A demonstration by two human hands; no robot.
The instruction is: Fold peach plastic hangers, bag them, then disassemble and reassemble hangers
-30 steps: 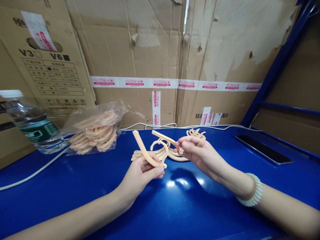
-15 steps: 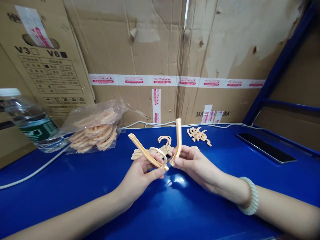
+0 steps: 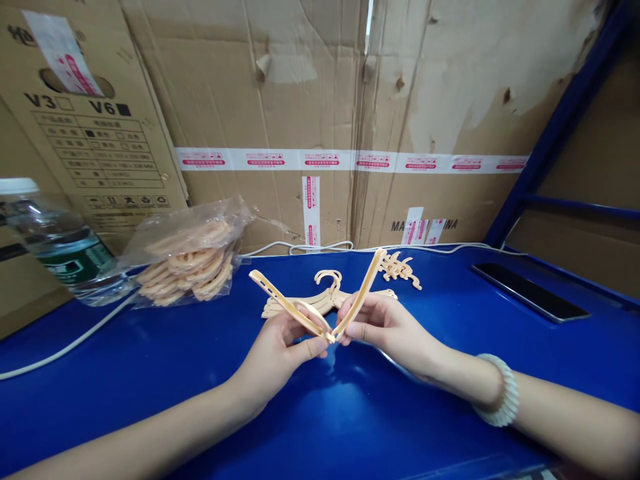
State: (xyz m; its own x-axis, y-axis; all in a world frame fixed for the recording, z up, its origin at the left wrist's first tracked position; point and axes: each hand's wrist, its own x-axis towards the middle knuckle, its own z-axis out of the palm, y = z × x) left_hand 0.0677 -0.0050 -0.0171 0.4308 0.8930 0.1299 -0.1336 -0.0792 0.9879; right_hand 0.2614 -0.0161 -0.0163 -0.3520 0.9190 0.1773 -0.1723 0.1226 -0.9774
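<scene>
My left hand (image 3: 283, 350) is closed on a beige plastic hanger arm (image 3: 273, 291) that slants up to the left. A curved hook (image 3: 315, 312) is pinched along with it, partly hidden by the fingers. Between thumb and fingers, my right hand (image 3: 387, 327) grips a second hanger arm (image 3: 367, 283), slanting up to the right. The lower ends of the two arms meet in a V; whether they are joined I cannot tell. Behind my hands lie several beige hangers (image 3: 325, 300) with their hooks pointing away. Small loose hooks (image 3: 403, 268) lie in a pile behind my right hand.
A clear bag (image 3: 193, 257) of beige hanger parts lies at the left on the blue table (image 3: 320, 413), beside a water bottle (image 3: 65, 247). On the right is a black phone (image 3: 530, 292). A white cable (image 3: 440, 248) runs along the back, before cardboard (image 3: 270, 200).
My right hand has turned its hanger arm, which now leans right rather than standing upright. Its lower end has moved left to meet the piece in my left hand.
</scene>
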